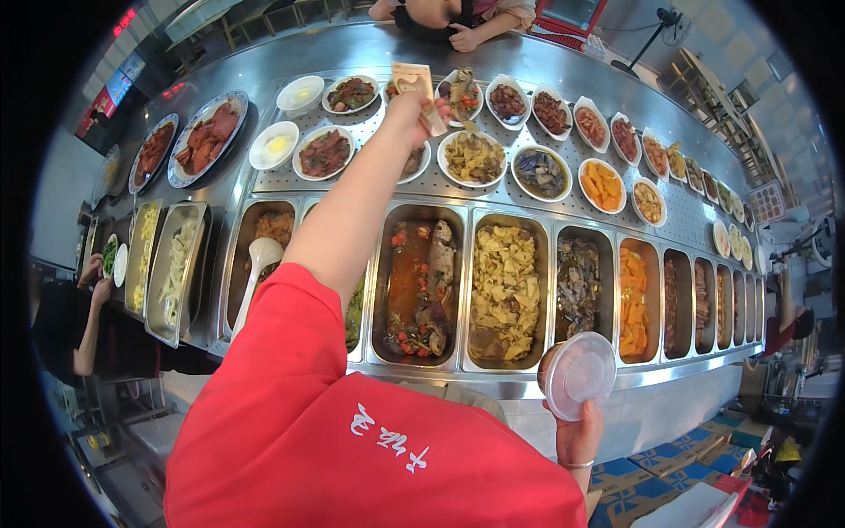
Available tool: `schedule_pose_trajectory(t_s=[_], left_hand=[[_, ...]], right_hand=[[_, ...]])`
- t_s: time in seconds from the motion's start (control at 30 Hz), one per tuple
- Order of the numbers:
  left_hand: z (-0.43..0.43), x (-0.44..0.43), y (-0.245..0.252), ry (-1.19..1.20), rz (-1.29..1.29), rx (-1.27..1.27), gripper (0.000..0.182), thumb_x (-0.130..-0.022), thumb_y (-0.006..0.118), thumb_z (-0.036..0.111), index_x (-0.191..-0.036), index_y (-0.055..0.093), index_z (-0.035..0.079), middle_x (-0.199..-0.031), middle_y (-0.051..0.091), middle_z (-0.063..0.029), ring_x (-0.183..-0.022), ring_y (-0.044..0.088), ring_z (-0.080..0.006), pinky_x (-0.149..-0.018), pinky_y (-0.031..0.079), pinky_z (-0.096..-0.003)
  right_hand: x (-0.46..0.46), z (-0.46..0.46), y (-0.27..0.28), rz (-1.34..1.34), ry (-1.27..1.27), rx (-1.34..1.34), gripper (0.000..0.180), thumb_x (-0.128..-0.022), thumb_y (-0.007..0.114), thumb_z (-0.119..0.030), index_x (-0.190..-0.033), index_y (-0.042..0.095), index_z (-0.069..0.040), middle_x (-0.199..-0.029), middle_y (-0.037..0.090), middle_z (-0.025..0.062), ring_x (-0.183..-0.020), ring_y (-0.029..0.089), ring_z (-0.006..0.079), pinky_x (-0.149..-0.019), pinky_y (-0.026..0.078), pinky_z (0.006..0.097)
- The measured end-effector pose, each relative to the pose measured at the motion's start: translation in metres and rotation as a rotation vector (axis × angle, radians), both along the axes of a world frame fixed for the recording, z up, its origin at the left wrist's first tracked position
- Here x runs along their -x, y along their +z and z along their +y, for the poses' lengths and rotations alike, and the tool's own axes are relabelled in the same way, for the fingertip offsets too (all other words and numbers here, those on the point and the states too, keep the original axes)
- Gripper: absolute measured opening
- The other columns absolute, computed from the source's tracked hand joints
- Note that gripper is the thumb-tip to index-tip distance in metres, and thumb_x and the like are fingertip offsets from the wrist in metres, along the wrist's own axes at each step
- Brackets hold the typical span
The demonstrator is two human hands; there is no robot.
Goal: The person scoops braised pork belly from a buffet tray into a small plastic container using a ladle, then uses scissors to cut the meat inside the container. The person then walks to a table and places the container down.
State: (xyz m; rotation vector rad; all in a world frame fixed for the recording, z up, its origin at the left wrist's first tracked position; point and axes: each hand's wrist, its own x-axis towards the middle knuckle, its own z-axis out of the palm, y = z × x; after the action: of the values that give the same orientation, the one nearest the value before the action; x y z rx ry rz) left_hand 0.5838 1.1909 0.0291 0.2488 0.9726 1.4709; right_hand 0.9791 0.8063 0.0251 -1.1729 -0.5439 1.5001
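Observation:
My left hand (pixel 410 117) reaches far across the counter and grips a paper banknote (pixel 412 78). The note stands above small white dishes of cooked food, one of them partly hidden behind my arm. Near the counter's front edge my right hand (pixel 578 429) holds a round plastic tub (pixel 582 373) with a translucent lid. The tub is tilted, its lid turned partly toward me, and its contents are mostly hidden. Below my left forearm lies a steel pan (pixel 419 290) with whole fish in red-brown sauce; beside it is a pan of yellowish sliced food (pixel 505 290).
Across the counter a person (pixel 492 26) leans on the steel top (pixel 317 56). At left, another person's hands (pixel 99 277) hold a dish. A white ladle (pixel 261 257) rests in a pan. Oval platters of meat (pixel 208 138) stand at left; cardboard boxes (pixel 680 455) lie at lower right.

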Motion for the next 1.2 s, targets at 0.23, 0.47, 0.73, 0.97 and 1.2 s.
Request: schedule_pose_trajectory(t_s=[0.23,0.47,0.73,0.97,1.2], left_hand=[[0.019,0.007,-0.032,-0.043,0.186,0.091,0.031,-0.092,0.04,0.006,-0.123,0.043,0.003,-0.098,0.059,-0.0134,-0.08,0.062,-0.0264,-0.073,0.056,-0.0462],[0.036,-0.042,-0.049,-0.475,0.553,0.078,0.037,-0.095,0.056,0.039,-0.116,0.045,0.011,-0.08,0.057,-0.0071,-0.059,0.055,-0.015,-0.054,0.053,-0.0345],[0.084,-0.057,-0.056,-0.478,0.637,0.129,0.039,-0.093,0.059,0.041,-0.114,0.049,0.009,-0.084,0.061,-0.0105,-0.061,0.058,-0.0156,-0.053,0.052,-0.0355],[0.097,-0.053,-0.054,-0.494,0.671,0.168,0.031,-0.093,0.058,0.038,-0.11,0.053,0.012,-0.08,0.06,-0.0068,-0.057,0.054,-0.0122,-0.054,0.051,-0.0343],[0.102,-0.049,-0.055,-0.499,0.644,0.207,0.029,-0.094,0.056,0.039,-0.106,0.055,0.012,-0.078,0.059,-0.0062,-0.054,0.052,-0.012,-0.053,0.049,-0.035]], right_hand=[[0.001,0.009,0.005,-0.021,-0.005,-0.027,0.069,-0.087,0.067,-0.031,-0.138,0.04,0.006,-0.134,0.051,0.0155,-0.123,0.051,0.0267,-0.105,0.041,0.0413],[0.002,0.012,0.003,-0.037,-0.04,0.007,0.069,-0.087,0.065,-0.031,-0.139,0.039,0.006,-0.137,0.049,0.0158,-0.126,0.049,0.027,-0.107,0.038,0.0407],[-0.007,0.008,-0.006,-0.143,-0.018,-0.014,0.071,-0.089,0.06,-0.04,-0.142,0.035,-0.001,-0.136,0.05,0.0166,-0.117,0.058,0.0321,-0.085,0.055,0.0454],[-0.006,0.011,-0.007,-0.09,-0.023,-0.006,0.071,-0.088,0.06,-0.041,-0.143,0.034,-0.003,-0.136,0.05,0.0166,-0.117,0.057,0.0324,-0.084,0.055,0.0451],[-0.005,0.007,-0.003,-0.047,-0.046,0.001,0.07,-0.089,0.059,-0.039,-0.142,0.036,-0.001,-0.137,0.05,0.0154,-0.12,0.054,0.0314,-0.091,0.051,0.0447]])
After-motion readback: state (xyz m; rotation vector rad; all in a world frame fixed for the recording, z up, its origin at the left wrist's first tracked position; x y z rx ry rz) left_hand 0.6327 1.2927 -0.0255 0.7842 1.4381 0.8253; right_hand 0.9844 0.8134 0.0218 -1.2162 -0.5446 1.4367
